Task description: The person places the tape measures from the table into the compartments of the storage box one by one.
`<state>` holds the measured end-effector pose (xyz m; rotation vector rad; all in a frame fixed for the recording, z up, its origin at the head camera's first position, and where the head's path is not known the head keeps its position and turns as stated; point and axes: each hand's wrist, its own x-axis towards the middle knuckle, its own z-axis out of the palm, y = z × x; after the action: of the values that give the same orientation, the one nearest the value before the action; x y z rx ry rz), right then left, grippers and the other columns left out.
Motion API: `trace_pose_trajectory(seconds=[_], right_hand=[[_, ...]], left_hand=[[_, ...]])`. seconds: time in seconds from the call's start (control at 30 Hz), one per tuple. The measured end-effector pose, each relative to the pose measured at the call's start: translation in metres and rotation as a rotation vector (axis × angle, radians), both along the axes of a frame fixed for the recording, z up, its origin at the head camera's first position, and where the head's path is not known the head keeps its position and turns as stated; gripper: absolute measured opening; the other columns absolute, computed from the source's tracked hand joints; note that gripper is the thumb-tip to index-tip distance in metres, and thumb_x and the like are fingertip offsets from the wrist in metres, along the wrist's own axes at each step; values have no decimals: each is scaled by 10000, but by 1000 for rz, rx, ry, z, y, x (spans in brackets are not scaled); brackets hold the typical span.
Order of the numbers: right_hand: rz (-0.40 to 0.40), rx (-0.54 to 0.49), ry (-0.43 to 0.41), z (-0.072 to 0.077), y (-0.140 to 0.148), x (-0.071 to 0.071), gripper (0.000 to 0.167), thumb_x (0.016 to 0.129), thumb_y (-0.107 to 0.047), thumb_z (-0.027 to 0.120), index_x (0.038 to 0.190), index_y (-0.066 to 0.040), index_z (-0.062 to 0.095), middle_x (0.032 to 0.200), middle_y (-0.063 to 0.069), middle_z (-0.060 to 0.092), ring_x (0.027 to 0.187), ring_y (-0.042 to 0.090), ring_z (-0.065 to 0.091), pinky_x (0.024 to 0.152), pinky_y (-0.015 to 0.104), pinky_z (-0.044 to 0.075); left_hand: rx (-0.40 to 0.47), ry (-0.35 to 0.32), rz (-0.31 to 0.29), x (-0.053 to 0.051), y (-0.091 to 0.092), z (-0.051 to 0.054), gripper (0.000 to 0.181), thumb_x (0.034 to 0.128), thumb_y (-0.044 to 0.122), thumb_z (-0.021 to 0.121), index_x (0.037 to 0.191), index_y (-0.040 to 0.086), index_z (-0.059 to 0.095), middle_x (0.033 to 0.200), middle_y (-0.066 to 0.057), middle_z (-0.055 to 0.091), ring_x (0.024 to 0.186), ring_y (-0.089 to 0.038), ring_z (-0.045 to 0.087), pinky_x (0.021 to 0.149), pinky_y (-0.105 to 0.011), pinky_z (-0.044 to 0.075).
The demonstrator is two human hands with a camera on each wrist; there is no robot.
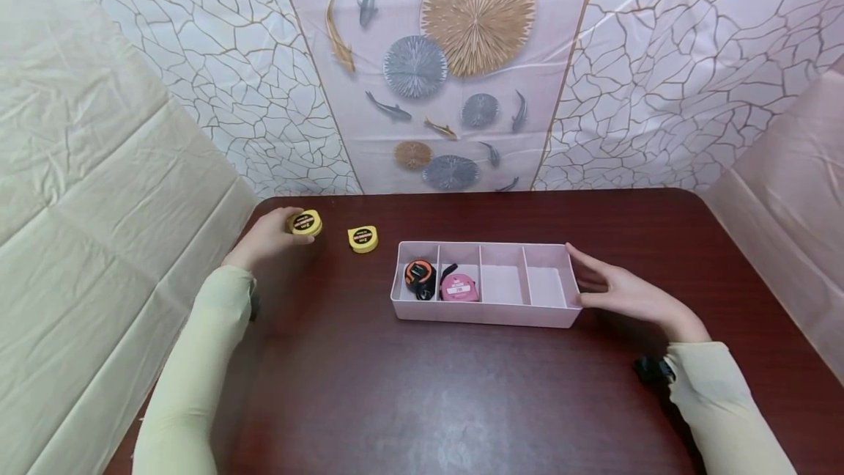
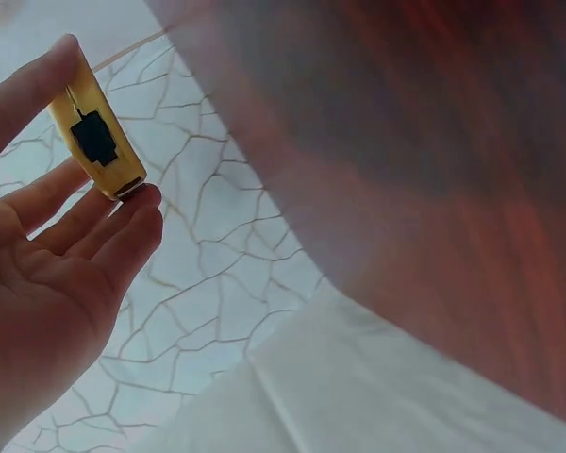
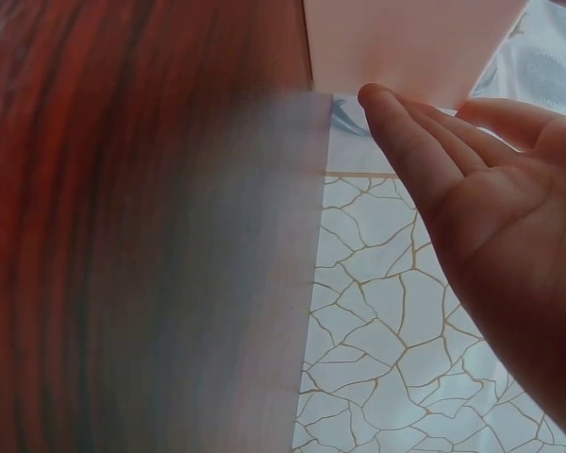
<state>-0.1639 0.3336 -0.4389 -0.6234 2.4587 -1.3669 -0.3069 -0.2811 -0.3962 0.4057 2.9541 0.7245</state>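
Note:
My left hand (image 1: pixel 269 237) holds a yellow tape measure (image 1: pixel 305 223) between thumb and fingers at the table's far left. In the left wrist view the same tape measure (image 2: pixel 123 168) shows its edge and a dark patch. A second yellow tape measure (image 1: pixel 363 239) lies to the right of that hand. My right hand (image 1: pixel 626 295) touches the right end of a pale pink divided tray (image 1: pixel 488 315), its fingers extended toward the corners. Inside the tray's leftmost compartment is a black and orange tape measure (image 1: pixel 420 277); the adjoining one has a pink tape measure (image 1: pixel 459 287) with a dark strap.
The tray stands on a dark red-brown table (image 1: pixel 422 394); its two right compartments show bare floors. Behind the table hangs a patterned cloth (image 1: pixel 461 123). Pale cloth walls (image 1: pixel 119 189) line the left and right sides.

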Motion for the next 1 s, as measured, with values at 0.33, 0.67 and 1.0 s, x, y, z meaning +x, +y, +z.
trace_pose_trajectory(seconds=[0.33, 0.67, 1.0], right_hand=[[2, 12, 4, -2, 0, -1, 900, 948, -91, 691, 1609, -32, 84, 1622, 308, 102, 1345, 541, 380, 930, 139, 422], [-3, 14, 7, -2, 1, 0, 902, 949, -109, 697, 1614, -53, 91, 1626, 295, 112, 1346, 530, 390, 930, 142, 426], [2, 17, 10, -4, 2, -2, 905, 947, -109, 701, 1611, -38, 91, 1621, 306, 114, 1345, 535, 387, 927, 136, 422]], left_hand=[[32, 39, -23, -1, 1, 31, 687, 904, 240, 758, 1442, -67, 460, 1372, -263, 541, 1253, -409, 492, 1067, -558, 350], [26, 67, -55, -2, 6, 65, 658, 907, 198, 749, 1434, -69, 459, 1334, -267, 551, 1187, -401, 511, 1029, -557, 363], [14, 93, -26, 5, 11, 105, 709, 909, 209, 755, 1480, -47, 421, 1488, -270, 432, 1378, -443, 372, 1117, -585, 276]])
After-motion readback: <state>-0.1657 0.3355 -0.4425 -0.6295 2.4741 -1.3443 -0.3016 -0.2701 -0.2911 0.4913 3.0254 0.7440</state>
